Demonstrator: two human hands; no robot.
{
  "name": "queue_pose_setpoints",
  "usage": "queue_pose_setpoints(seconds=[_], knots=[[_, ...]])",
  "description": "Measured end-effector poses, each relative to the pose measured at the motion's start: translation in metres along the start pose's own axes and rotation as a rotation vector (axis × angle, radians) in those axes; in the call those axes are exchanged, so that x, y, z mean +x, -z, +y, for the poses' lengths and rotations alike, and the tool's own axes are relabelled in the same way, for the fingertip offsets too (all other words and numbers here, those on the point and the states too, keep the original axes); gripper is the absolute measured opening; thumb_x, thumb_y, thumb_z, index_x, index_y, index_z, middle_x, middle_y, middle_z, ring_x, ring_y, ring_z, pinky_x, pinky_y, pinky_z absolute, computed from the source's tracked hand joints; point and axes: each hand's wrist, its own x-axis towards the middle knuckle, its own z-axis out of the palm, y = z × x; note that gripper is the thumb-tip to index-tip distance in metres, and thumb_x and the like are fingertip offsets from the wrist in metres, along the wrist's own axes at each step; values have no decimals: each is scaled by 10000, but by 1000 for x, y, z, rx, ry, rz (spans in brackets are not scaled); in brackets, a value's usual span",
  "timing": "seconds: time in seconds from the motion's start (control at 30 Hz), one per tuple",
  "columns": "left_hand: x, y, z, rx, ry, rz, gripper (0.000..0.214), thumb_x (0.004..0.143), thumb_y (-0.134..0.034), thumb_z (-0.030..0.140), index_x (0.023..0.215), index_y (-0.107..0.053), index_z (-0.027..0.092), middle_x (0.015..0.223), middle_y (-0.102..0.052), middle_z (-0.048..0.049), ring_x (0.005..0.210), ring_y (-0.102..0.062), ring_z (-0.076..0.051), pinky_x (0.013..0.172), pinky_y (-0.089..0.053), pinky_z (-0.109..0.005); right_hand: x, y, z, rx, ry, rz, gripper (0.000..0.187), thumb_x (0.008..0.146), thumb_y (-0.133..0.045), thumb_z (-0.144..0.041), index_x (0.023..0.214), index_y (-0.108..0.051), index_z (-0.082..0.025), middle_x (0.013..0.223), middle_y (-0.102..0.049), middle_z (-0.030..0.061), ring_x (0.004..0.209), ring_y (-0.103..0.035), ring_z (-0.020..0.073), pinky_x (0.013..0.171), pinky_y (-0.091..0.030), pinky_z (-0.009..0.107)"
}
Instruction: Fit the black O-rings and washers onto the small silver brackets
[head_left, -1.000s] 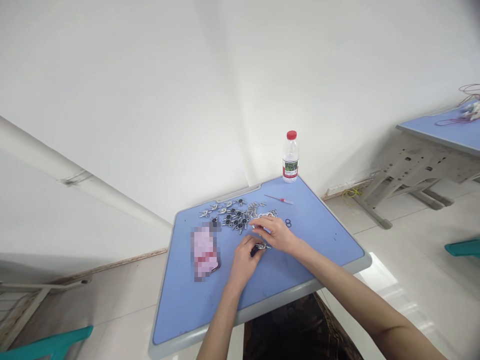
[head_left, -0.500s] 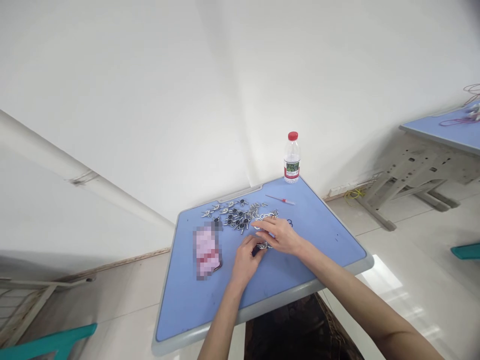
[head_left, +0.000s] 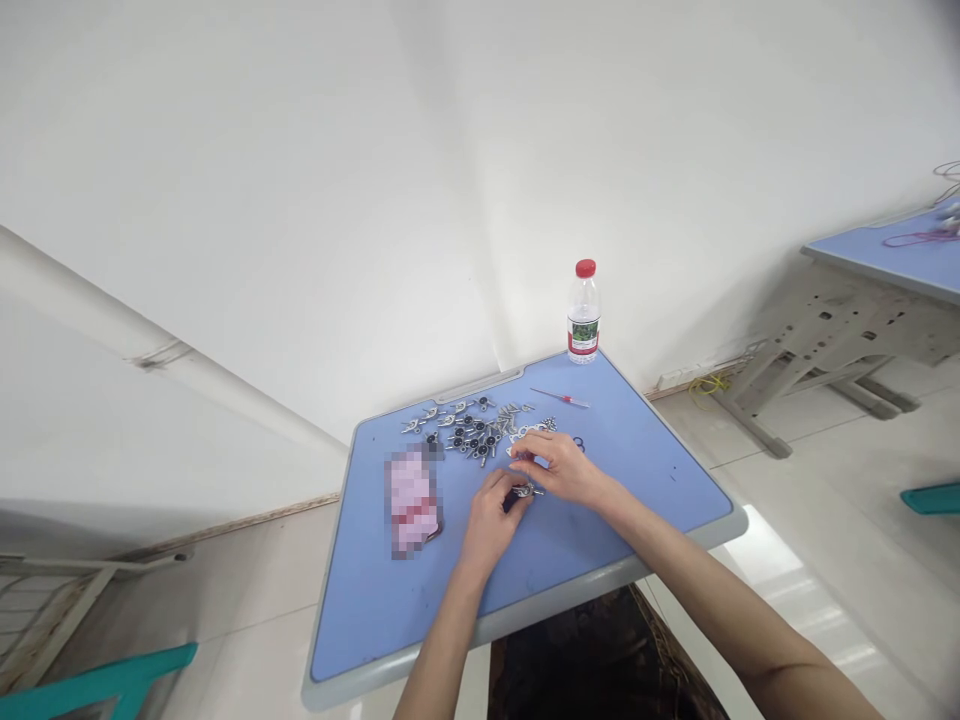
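My left hand (head_left: 491, 522) and my right hand (head_left: 559, 468) meet near the middle of the blue table (head_left: 390, 610). Between their fingers is a small metal fitting with a dark end (head_left: 519, 492), partly hidden by my fingers. Both hands seem to grip it. Just beyond my right fingertips lies a loose pile of metal wing-shaped fittings and dark-centred parts (head_left: 472, 432). To the left of my left hand sits a pink packet with a red band (head_left: 412, 503), blurred in the picture.
A plastic bottle with a red cap (head_left: 583, 313) stands at the far table corner. A thin red-handled screwdriver (head_left: 559, 398) and dark rings (head_left: 578, 444) lie near it. Another blue table (head_left: 892, 250) stands at right, with wires on it.
My fingers have closed in around the small fitting, and my right hand sits nearer my left. The view has shifted slightly.
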Motion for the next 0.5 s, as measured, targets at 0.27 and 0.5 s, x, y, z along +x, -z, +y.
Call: queue_pose_setpoints(seconds=[0.27,0.5], knots=[[1,0,0,1,3,4,136,807,-617,116,914,-640,197,889,-619,-20,805,-579,-175,740,-458,-303,-2,13,-1,22,25,-162,347,995,-389,-201,1316,-518,-229,1033,-656,80,899,-615,181,765,-498,302],[0,1,1,1,1,2,125,814,-613,127,910,-632,204,890,-624,-21,816,-584,-180,745,-462,-304,-1,12,2,122,-3,-93,257,973,-446,-174,1144,-632,-221,900,-676,48,823,-622,164,742,-503,284]])
